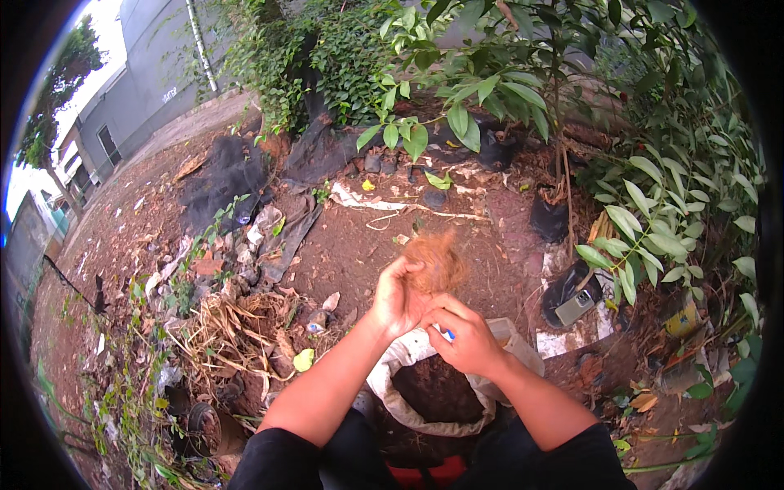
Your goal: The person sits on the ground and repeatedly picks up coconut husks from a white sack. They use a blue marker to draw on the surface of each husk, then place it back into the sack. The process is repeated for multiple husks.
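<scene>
Blue bit (pixel 448 335) mostly hidden in hands (pixel 472 339), too small to tell; sleeves (pixel 273 461) cut off below.

Daylit brown earth ground (pixel 347 253), tall grey wall (pixel 159 49), pale sky (pixel 108 34)

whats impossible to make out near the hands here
All in the head view:
- Fingers of the left hand: mostly hidden by the brown fibre clump and the right hand.
- Blue spot at the right hand: too small to identify.
- Far rim of the white sack: partly covered by the right hand.
- Red thing: cut off by the lower edge.
</scene>
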### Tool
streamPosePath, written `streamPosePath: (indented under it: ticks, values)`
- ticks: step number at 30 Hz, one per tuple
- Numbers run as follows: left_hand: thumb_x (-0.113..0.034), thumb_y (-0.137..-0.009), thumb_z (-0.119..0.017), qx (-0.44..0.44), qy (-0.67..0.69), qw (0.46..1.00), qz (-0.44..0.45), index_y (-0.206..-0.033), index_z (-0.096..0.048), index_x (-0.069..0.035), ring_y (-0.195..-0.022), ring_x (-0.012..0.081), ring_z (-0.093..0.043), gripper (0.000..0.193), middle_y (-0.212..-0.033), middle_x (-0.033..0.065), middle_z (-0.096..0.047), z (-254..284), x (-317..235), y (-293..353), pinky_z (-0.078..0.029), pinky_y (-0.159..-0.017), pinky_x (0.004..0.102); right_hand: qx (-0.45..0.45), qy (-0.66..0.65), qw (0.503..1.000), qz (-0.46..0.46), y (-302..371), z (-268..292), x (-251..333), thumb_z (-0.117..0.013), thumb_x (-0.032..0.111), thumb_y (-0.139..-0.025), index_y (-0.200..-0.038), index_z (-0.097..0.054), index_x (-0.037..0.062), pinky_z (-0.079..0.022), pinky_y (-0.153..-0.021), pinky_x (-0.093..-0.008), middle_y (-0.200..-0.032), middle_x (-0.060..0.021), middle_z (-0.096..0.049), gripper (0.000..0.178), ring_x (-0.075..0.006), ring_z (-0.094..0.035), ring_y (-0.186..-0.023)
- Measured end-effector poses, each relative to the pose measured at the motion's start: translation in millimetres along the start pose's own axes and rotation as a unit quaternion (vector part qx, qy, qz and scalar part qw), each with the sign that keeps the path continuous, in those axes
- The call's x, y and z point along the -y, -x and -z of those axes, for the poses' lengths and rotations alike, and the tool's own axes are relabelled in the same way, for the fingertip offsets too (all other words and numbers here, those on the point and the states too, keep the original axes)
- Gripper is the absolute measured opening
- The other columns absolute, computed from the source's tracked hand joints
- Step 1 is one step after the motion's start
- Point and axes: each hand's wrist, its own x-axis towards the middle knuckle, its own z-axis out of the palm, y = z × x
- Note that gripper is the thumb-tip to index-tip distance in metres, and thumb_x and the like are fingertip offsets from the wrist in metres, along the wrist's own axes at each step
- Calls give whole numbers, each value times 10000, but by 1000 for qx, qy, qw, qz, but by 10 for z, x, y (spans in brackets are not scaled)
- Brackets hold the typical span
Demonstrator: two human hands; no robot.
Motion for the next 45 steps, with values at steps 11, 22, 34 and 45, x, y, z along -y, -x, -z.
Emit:
streamPosePath:
  ticks: [11,22,34,45]
  values:
    - [-178,-896,-574,25,79,993,-89,-1490,-458,-51,-1407,371,-487,618,-1475,182,-536,-37,-180,55,-366,-1209,583,-22,-147,989,-15,-46,-8,85,-647,-89,-874,-918,-674,2,-525,-817,-337,-1046,-126,-635,104,-222,-653,-946]
    - [-289,-901,-571,59,93,994,-7,-1518,-425,-67,-1388,392,-500,671,-1488,163,-523,-23,-164,50,-376,-1187,616,-175,-563,780,-211,-138,280,-70,-625,-108,-875,-1191,-555,40,-471,-615,-269,-1080,-89,-613,357,-151,-588,-741]
    - [-73,-831,-673,25,-423,906,-2,-1563,-377,-28,-1250,195,-595,791,-1417,101,-576,27,-183,43,-496,-1071,333,-216,-568,709,-357,-122,551,-308,-623,62,-938,-1033,-545,98,-333,-509,-235,-754,-13,-504,128,-115,-459,-605]
    - [-269,-674,-902,-77,-697,709,-79,-1500,-459,-77,-1247,346,-584,957,-1293,260,-596,209,1,-104,-476,-1073,415,-67,-346,851,-390,-161,438,77,-711,89,-942,-926,-607,69,-388,-548,-261,-698,5,-558,108,-66,-515,-620]
